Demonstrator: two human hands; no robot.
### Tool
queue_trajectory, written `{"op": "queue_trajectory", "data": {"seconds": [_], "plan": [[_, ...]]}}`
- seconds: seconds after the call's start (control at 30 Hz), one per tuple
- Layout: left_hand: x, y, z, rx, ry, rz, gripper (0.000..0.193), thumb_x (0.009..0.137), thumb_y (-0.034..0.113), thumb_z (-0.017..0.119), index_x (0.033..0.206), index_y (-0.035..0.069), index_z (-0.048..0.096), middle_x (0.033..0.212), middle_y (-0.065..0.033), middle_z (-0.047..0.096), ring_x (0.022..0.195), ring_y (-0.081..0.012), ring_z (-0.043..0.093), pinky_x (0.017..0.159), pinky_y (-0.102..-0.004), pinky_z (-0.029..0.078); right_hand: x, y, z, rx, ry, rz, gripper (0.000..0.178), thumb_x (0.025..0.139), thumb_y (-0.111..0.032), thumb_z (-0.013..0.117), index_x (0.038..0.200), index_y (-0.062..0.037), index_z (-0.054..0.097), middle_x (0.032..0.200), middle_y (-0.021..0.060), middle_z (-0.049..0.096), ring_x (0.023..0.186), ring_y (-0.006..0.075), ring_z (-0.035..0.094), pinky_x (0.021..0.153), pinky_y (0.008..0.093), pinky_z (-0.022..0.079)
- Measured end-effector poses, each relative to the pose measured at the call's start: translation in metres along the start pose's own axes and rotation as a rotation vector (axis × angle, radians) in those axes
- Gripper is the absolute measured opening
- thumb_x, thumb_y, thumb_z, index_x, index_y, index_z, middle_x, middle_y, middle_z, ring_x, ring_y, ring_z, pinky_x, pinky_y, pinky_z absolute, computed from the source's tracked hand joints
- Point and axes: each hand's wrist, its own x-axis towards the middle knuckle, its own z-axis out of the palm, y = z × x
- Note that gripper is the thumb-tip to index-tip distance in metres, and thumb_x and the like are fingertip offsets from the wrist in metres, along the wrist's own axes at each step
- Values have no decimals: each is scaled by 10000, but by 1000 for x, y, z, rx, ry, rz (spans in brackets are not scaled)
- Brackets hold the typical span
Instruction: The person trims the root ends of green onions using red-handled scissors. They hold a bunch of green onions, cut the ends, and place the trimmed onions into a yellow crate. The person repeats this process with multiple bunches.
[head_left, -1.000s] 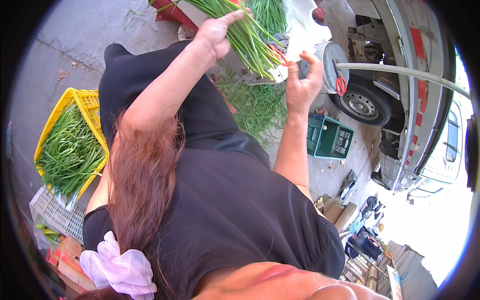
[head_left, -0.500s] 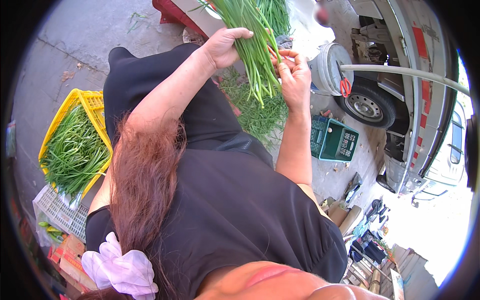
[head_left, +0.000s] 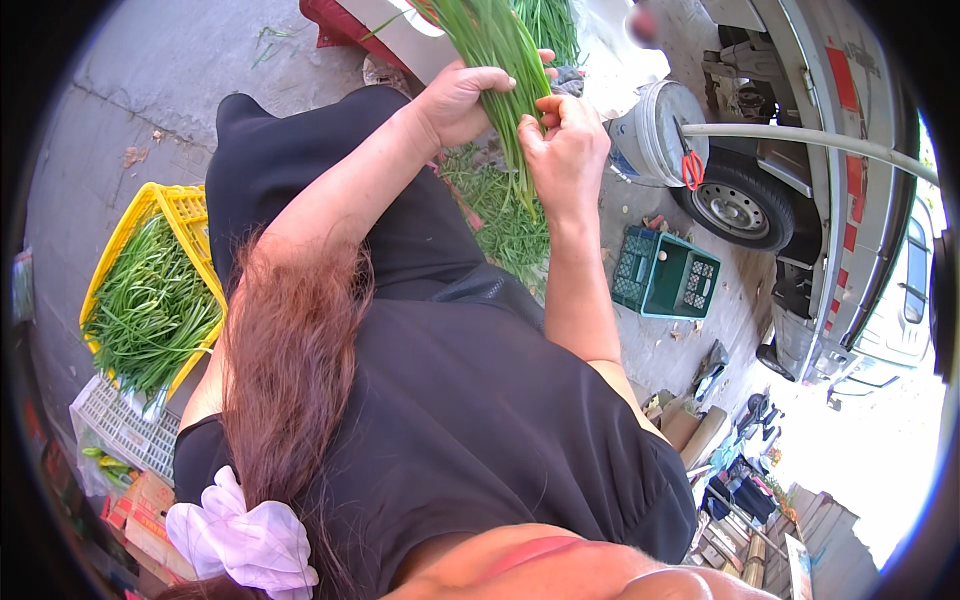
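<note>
A bunch of long green chives (head_left: 495, 60) is gripped in my left hand (head_left: 462, 104), whose thumb lies across the blades. My right hand (head_left: 566, 155) pinches at the right side of the same bunch, just below the left hand. The chive ends hang down past my right fingers. Beneath them, loose green trimmings (head_left: 505, 240) are scattered on the ground in front of my lap. Further off, more chives (head_left: 552, 30) lie beyond the bunch in my hands.
A yellow crate (head_left: 190, 215) full of chives stands at my left, beside a white plastic basket (head_left: 125, 425). To the right are a pale bucket (head_left: 640, 140) with red-handled scissors (head_left: 692, 170) at its side, a green crate (head_left: 650, 300) and a parked vehicle (head_left: 830, 130).
My right hand has moved left and slightly up, closer to my left hand and against the bunch. The lower chive ends, spread out before, are now drawn together.
</note>
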Motion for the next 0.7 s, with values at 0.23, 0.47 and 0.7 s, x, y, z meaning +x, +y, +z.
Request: {"op": "queue_trajectory", "data": {"seconds": [0.23,0.47,0.7], "plan": [[-1,3,-4,-24,-27,-74,594,722,-24,425,1313,-43,376,1357,-173,431,1269,-312,413,1078,-432,344,-4,32,11,372,40,244,66,741,-9,652,775,20,603,699,72,601,581,151,583,560,292,468],[0,5,-6,-76,-64,-58,586,762,-8,431,1340,-31,339,1350,-157,436,1287,-301,388,1047,-463,386,-3,27,-5,691,0,386,12,859,17,563,871,15,566,762,55,634,591,74,556,556,210,480],[-2,4,-2,-17,149,20,383,849,21,541,1220,-23,458,1244,-147,507,1170,-276,502,976,-465,451,-5,29,-23,893,-10,362,49,909,16,484,945,-1,511,801,85,656,626,76,553,604,190,440]]}}
